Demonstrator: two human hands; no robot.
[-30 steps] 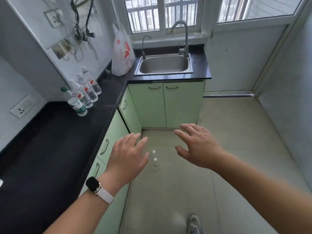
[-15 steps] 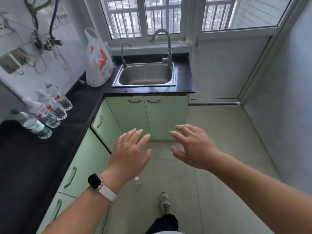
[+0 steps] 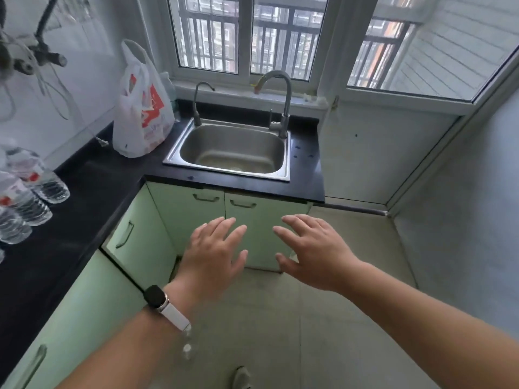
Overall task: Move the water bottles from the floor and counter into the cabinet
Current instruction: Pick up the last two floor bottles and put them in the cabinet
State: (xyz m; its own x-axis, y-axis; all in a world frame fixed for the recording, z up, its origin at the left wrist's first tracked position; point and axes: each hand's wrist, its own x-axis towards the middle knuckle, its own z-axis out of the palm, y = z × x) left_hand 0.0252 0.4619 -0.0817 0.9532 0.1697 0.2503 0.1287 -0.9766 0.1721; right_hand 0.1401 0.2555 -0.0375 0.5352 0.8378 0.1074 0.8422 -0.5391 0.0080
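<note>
On my black counter at nine o'clock stand three clear plastic water bottles (image 3: 42, 178) – a fourth is cut off. One small clear bottle (image 3: 187, 350) stands at six o'clock on the floor.

Tabletop (image 3: 92, 192): black. Cabinets (image 3: 266, 220): pale green. Sink (image 3: 233, 153): steel grey. Bag (image 3: 141, 108): white, red print. Bottles (image 3: 31, 189): clear, red-and-white labels. Watch (image 3: 156, 296): black face, white strap. Floor (image 3: 280, 332): grey-beige tile.
</note>
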